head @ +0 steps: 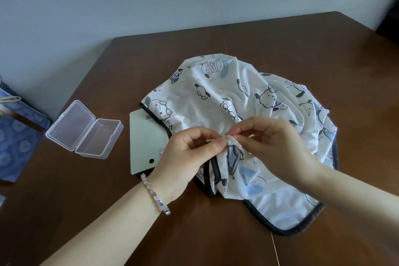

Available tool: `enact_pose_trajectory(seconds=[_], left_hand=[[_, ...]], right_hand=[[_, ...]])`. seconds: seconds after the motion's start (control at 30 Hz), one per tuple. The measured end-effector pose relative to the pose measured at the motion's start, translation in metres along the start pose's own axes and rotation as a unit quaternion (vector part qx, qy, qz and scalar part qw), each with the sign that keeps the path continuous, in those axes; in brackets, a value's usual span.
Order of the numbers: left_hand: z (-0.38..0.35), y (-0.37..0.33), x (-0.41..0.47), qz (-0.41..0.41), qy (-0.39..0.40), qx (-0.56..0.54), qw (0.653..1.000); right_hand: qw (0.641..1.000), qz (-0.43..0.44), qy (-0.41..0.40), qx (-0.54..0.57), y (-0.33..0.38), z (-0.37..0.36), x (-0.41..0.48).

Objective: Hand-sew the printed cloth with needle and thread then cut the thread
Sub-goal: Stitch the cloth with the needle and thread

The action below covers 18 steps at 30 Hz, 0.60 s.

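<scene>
Pinching 1 printed cloth (226,93), left hand (185,157) and right hand (278,144), fingers (216,144) clamped on fold, 1 clear box (84,129)

Both forearms are bare and come in from the lower edge, and the hands meet near the middle. The left hand (185,155) shows its back to the camera. Its thumb and forefinger pinch a small fold of the printed cloth (216,97), and its other fingers are curled. The right hand (276,147) is arched, and its thumb and forefinger pinch the top of the same fold. The fingertips of both hands are touching.
</scene>
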<state>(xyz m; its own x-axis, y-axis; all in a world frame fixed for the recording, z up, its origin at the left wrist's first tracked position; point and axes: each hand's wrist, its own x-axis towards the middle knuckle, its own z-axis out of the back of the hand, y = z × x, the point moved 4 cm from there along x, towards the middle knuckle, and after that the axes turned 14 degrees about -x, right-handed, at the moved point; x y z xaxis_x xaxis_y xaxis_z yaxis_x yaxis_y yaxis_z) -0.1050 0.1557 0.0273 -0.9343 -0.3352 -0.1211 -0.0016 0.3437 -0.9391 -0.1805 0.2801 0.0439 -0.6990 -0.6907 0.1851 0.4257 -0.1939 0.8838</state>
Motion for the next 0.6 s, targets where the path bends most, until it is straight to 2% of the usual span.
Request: enact_pose_trajectory(seconds=[0.17,0.33,0.47,0.6], left_hand=[[0.000,0.000,0.002,0.036,-0.027,-0.005,0.999],[-0.003,0.005,0.003,0.109,-0.053,-0.049,0.991],[0.002,0.008,0.007,0.059,-0.095,0.024,0.993],[0.001,0.009,0.006,0.042,-0.081,0.100,0.991]], right_hand=[[0.999,-0.042,-0.024,-0.003,0.000,0.002,0.001],[0.997,-0.037,-0.043,-0.054,0.008,0.003,-0.001],[0.997,-0.076,0.020,-0.018,0.006,-0.001,0.000],[0.994,-0.095,0.046,0.024,0.000,-0.004,0.002]])
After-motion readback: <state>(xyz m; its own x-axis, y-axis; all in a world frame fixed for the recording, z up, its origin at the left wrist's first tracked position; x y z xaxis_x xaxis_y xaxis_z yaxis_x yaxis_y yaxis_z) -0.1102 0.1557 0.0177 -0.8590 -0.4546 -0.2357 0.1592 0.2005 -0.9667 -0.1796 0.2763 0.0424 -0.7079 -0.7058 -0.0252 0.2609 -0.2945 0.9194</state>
